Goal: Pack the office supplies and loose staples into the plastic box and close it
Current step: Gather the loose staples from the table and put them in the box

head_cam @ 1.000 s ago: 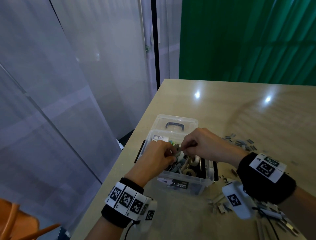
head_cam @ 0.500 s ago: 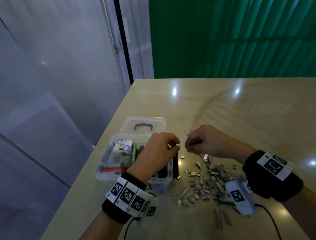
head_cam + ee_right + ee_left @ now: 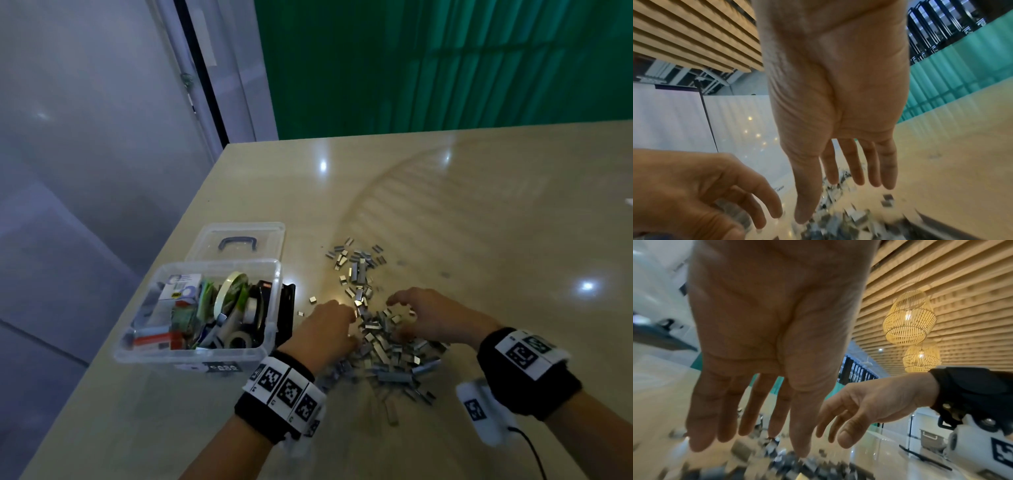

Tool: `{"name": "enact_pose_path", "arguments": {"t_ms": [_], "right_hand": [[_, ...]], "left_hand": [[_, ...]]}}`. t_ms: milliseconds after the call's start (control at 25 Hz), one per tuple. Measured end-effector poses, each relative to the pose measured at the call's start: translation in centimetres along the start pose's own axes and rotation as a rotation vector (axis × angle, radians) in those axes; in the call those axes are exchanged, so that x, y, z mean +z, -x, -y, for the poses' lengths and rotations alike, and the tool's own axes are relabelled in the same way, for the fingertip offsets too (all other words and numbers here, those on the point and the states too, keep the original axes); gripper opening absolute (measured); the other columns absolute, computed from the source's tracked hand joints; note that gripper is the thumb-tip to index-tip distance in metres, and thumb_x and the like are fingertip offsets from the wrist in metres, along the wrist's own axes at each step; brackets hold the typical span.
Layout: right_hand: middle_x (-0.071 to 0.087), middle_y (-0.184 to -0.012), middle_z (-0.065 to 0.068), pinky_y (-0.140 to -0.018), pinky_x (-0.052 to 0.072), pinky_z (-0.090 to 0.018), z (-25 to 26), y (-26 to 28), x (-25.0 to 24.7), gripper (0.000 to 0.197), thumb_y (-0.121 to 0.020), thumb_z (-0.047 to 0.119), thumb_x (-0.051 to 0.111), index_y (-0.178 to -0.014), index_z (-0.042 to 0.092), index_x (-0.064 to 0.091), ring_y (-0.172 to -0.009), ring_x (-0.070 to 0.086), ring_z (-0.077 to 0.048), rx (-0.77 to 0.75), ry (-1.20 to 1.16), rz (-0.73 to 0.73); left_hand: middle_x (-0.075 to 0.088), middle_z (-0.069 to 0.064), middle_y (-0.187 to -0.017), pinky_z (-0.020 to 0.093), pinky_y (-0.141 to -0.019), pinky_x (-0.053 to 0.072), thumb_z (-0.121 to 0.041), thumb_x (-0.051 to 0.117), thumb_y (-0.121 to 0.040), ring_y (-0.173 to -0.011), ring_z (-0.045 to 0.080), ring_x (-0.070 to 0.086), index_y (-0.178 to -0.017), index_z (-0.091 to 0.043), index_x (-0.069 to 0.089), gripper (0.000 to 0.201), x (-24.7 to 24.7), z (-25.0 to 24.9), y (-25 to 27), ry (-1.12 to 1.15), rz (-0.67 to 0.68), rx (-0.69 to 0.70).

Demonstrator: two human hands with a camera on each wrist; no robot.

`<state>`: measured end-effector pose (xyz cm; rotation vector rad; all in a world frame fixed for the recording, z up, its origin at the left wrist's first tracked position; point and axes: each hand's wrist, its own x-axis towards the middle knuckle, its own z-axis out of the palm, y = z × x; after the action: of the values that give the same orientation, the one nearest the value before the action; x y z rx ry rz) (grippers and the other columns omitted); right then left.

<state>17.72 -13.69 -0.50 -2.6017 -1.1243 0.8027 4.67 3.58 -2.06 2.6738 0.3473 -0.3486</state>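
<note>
A clear plastic box (image 3: 191,356) stands open on the table's left side, filled with tape rolls, small cartons and other supplies; its lid (image 3: 239,240) lies flipped back behind it. A heap of loose staples (image 3: 380,339) spreads to the right of the box. My left hand (image 3: 325,332) hovers over the heap's left edge, fingers straight and spread, seen as left hand (image 3: 760,418) in the left wrist view. My right hand (image 3: 428,315) hovers over the heap's right side, right hand (image 3: 849,162) with fingers extended downward. Neither hand holds anything.
The beige table (image 3: 479,212) runs far to the right and back. Its left edge (image 3: 144,294) drops off close beside the box. A green wall (image 3: 445,61) stands behind. Scattered staples (image 3: 356,257) reach toward the table's middle.
Both hands left the box, moved right and lowered over the staple heap. Their pinched fingers have opened out. The head view has swung right and down.
</note>
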Motion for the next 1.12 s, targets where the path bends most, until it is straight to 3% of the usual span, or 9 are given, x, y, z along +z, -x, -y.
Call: {"name": "enact_pose_path", "arguments": {"t_ms": [80, 200, 320, 480, 720, 920, 1120], "right_hand": [[0.036, -0.152, -0.003, -0.109, 0.038, -0.038, -0.8, -0.3, 1.5, 0.084, -0.084, 0.049, 0.076, -0.153, 0.033, 0.032, -0.137, 0.037, -0.026, 0.001, 0.011, 0.048], [0.029, -0.155, -0.005, -0.112, 0.034, -0.044, -1.0, -0.8, 3.4, 0.096, -0.081, 0.053, 0.077, -0.157, 0.035, 0.022, -0.140, 0.026, -0.030, -0.034, 0.092, 0.069], [0.037, -0.143, -0.002, -0.103, 0.040, -0.038, -0.9, -1.3, 4.1, 0.086, -0.080, 0.048, 0.078, -0.152, 0.033, 0.033, -0.129, 0.032, -0.024, -0.081, 0.101, 0.013], [0.045, -0.130, -0.001, -0.092, 0.046, -0.036, -1.2, -2.0, 4.1, 0.067, -0.081, 0.040, 0.076, -0.141, 0.034, 0.047, -0.119, 0.041, -0.021, -0.095, 0.102, -0.041], [0.058, -0.111, -0.004, -0.075, 0.042, -0.030, -1.2, -2.0, 3.4, 0.033, -0.089, 0.020, 0.068, -0.122, 0.025, 0.065, -0.105, 0.057, -0.024, -0.145, 0.084, -0.132], [0.069, -0.105, -0.002, -0.081, 0.056, -0.035, -2.7, -2.4, 3.1, 0.024, -0.089, 0.006, 0.063, -0.105, 0.021, 0.074, -0.093, 0.064, -0.018, -0.165, -0.008, -0.153], [0.071, -0.102, -0.003, -0.081, 0.058, -0.035, -3.3, -2.7, 3.4, 0.028, -0.087, 0.003, 0.062, -0.105, 0.020, 0.076, -0.090, 0.065, -0.018, -0.203, -0.043, -0.186]], "left_hand": [[0.049, 0.012, -0.129, 0.042, -0.099, 0.045, -0.032, 0.066, -0.088, -0.123, 0.034, 0.047, -0.132, -0.015, 0.055, 0.048, 1.4, 0.3, 0.1, -0.069, 0.063, -0.042], [0.043, 0.012, -0.134, 0.043, -0.102, 0.039, -0.024, 0.067, -0.089, -0.128, 0.035, 0.034, -0.133, -0.015, 0.050, 0.048, 2.7, 0.1, 0.5, -0.081, 0.064, -0.081], [0.044, 0.009, -0.133, 0.040, -0.103, 0.039, -0.015, 0.065, -0.091, -0.127, 0.031, 0.034, -0.129, -0.016, 0.058, 0.038, 3.1, -0.2, 0.3, -0.012, -0.044, -0.112], [0.047, 0.005, -0.126, 0.036, -0.099, 0.040, -0.017, 0.068, -0.090, -0.121, 0.029, 0.039, -0.118, -0.020, 0.068, 0.028, 3.8, -0.7, -0.8, 0.036, -0.109, -0.147], [0.048, 0.005, -0.129, 0.036, -0.098, 0.040, -0.020, 0.071, -0.088, -0.124, 0.029, 0.039, -0.122, -0.023, 0.067, 0.034, 4.2, -1.0, -1.8, 0.060, -0.147, -0.228], [0.052, 0.002, -0.124, 0.034, -0.093, 0.044, -0.019, 0.067, -0.091, -0.121, 0.026, 0.041, -0.118, -0.024, 0.070, 0.027, 5.5, -1.0, -2.1, 0.121, -0.257, -0.249], [0.048, 0.005, -0.127, 0.031, -0.095, 0.038, -0.024, 0.062, -0.096, -0.122, 0.025, 0.039, -0.124, -0.022, 0.066, 0.028, 6.0, -1.0, -3.1, 0.147, -0.292, -0.286]]}}
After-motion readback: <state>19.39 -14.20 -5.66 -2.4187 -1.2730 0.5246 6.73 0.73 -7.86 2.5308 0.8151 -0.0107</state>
